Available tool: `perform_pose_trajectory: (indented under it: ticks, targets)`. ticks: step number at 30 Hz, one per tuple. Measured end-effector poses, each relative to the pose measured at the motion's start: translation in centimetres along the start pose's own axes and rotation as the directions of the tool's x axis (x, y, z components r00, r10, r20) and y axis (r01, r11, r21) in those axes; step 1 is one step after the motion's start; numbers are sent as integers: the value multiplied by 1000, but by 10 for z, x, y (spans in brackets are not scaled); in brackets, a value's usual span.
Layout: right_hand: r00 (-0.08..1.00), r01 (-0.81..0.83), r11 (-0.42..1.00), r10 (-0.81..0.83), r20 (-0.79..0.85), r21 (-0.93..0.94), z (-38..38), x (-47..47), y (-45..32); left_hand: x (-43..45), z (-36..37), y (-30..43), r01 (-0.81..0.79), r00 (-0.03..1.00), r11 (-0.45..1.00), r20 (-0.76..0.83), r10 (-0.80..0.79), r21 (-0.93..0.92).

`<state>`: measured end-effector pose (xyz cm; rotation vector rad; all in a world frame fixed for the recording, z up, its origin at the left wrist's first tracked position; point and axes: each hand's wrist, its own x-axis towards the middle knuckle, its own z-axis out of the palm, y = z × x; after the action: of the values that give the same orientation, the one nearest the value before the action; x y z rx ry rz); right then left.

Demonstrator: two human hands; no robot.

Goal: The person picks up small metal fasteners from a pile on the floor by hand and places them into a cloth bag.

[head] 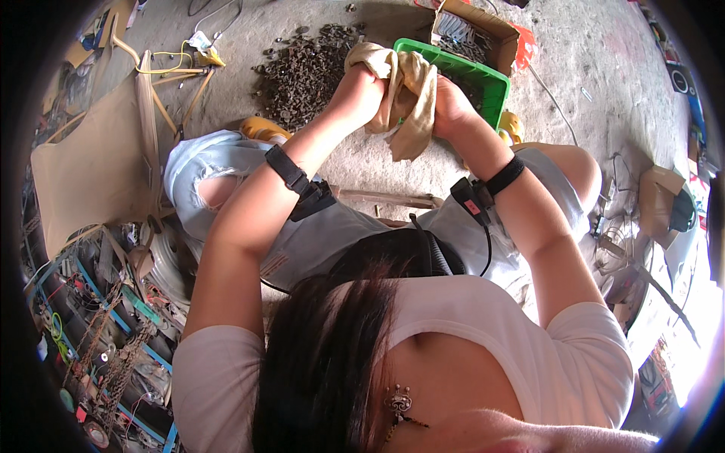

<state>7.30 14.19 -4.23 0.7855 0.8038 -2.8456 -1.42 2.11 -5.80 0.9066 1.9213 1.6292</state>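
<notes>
A crumpled beige cloth (416,96) hangs in loose folds between my two hands, its lower end dangling over the concrete floor. My left hand (362,93) grips it from the left, fingers partly buried in the folds. On the other side my right hand (453,107) clasps its right edge; the fingertips are hidden. Behind the cloth sits a green plastic crate (495,82) with dark contents, partly covered from sight. A pile of small dark metal parts (303,73) lies on the floor just left of the cloth.
A cardboard box (478,20) of metal pieces stands behind the crate. At left is a folding chair (102,164) with tan fabric, above a clutter of rusty chains (122,362). An open carton (657,198) lies at right. Yellow shoes (263,129) flank the work area.
</notes>
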Motion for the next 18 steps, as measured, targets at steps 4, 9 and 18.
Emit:
perform_pose_trajectory:
  ticks: [4,9,18]
  targets:
    - [993,8,1000,-7,121,-8,-12,4,1,3,-9,28,201,975,962,133,-179,-183]
    - [993,62,998,-62,101,9,7,-3,5,-2,-13,8,447,894,859,155,-420,-249]
    - [997,77,996,-77,23,-39,17,-15,-12,2,-13,33,336,940,828,108,-323,-449]
